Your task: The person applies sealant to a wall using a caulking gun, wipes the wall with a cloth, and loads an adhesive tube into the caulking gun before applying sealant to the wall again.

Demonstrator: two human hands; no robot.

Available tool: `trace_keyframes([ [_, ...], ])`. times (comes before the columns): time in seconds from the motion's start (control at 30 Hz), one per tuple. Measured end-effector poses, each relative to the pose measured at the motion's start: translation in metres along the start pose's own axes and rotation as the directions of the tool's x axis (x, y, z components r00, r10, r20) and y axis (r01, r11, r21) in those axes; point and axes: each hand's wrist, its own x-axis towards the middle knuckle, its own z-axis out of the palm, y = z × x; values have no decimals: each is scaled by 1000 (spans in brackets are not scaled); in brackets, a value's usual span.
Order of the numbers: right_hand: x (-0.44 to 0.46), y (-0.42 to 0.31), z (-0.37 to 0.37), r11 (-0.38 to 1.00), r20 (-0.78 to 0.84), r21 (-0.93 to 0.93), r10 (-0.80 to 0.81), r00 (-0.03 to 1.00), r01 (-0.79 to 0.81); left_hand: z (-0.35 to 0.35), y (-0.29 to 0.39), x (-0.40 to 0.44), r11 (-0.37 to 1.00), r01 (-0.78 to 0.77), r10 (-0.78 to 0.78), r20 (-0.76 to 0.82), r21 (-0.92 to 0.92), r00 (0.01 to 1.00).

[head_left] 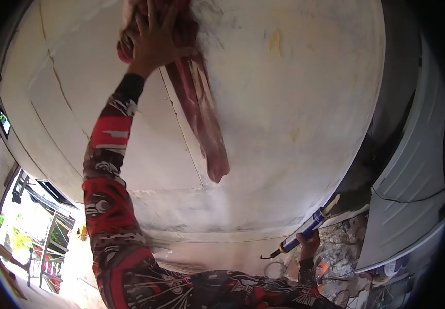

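My left hand (156, 41) is raised at the top of the view, its fingers spread over a bunched red cloth (194, 98) that it holds against the pale wall panel (284, 103). A long end of this cloth hangs down below the hand, along a seam in the panel. Low on the right, my right hand (309, 244) is wrapped round a caulking gun (305, 227) with a blue tube. The gun's pale nozzle points up and right, apart from the cloth, and its dark hooked rod points down and left. Part of the right hand's grip is hidden.
Yellowish smears and grey smudges mark the panel. To the right stands a ribbed grey sheet (408, 190), with a cable across it. Rubble and plastic (338, 247) lie beneath the gun. At the left, a bright opening shows a metal scaffold frame (50, 247).
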Motion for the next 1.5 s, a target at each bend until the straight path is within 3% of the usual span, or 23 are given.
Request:
trace_keyframes([
  [0.1, 1, -6, 3, 996, 33, 36, -78, 996, 77, -28, -1, -12, 979, -78, 101, 115, -187, 988],
  [0.2, 6, -10, 3, 995, 84, 72, -76, 994, 70, -27, -17, -19, 927, -163, 210, 106, -339, 972],
  [0.23, 8, -11, 1, 996, 88, 61, -70, 994, 65, -22, -20, -23, 867, -38, 116, 127, -497, 985],
  [0.3, 7, -16, 3, 997, 90, 49, -66, 994, 62, -19, -33, -18, 633, 188, -49, 203, -751, 978],
  [0.33, 8, -16, 4, 998, 95, 23, -54, 994, 52, -10, -49, -7, 559, 140, -5, 166, -818, 986],
  [0.43, 5, -11, -2, 1000, 91, 4, -20, 996, 20, -8, -57, 28, 4, 355, -26, 355, -935, 935],
  [0.47, 3, -11, -1, 999, 78, 43, -21, 997, 18, -13, -68, 41, 122, 281, 68, 291, -952, 954],
  [0.57, 0, -15, 2, 999, 48, 20, -47, 998, 46, -22, -86, 67, 544, 322, -138, 296, -775, 945],
  [0.63, -3, -17, 4, 998, 40, 36, -47, 998, 46, -22, -82, 64, 858, 220, -189, 112, -464, 976],
  [0.7, -3, -14, 3, 998, 61, 63, -18, 998, 15, -21, -73, 50, 989, 144, -145, -76, -22, 987],
  [0.77, 0, -2, 0, 986, 84, 146, 63, 994, -75, -3, -58, 38, 997, 30, -44, -210, -68, 977],
  [0.83, 5, 2, -2, 993, 101, 117, -2, 995, -10, -8, -33, 35, 979, 26, -30, -13, -203, 999],
  [0.93, 9, 8, -3, 994, 127, 106, -29, 991, 15, -4, -5, 35, 991, -38, 29, -68, -132, 997],
  [1.07, 9, 11, -7, 997, 148, 81, 0, 989, -12, -20, 9, -4, 906, 61, -20, 101, -419, 995],
  [1.1, 7, 10, -7, 997, 140, 78, -6, 990, -5, -29, 18, -17, 875, 212, -114, 240, -435, 964],
  [1.13, 8, 7, -7, 1000, 127, -13, -8, 992, 10, -50, 39, -16, 926, 309, -217, 365, -217, 906],
  [1.17, 8, -1, -7, 996, 126, -88, -19, 992, 30, -32, 35, -27, 947, 286, -226, 335, -143, 915],
  [1.23, 11, 7, -13, 987, 163, -160, 44, 986, -17, -13, 25, -23, 984, 146, -133, 121, -100, 984],
  [1.37, 1, -10, -3, 1000, 86, 4, -13, 996, 12, -5, 7, 52, 981, -112, 89, -151, -156, 985],
  [1.43, -1, -15, 0, 997, 50, -83, 10, 999, -6, 19, -13, 108, 982, -161, 130, -259, -102, 957],
  [1.5, -3, -11, 6, 997, -6, -74, -36, 999, 36, 18, -18, 165, 993, -91, 67, -276, -77, 959],
])
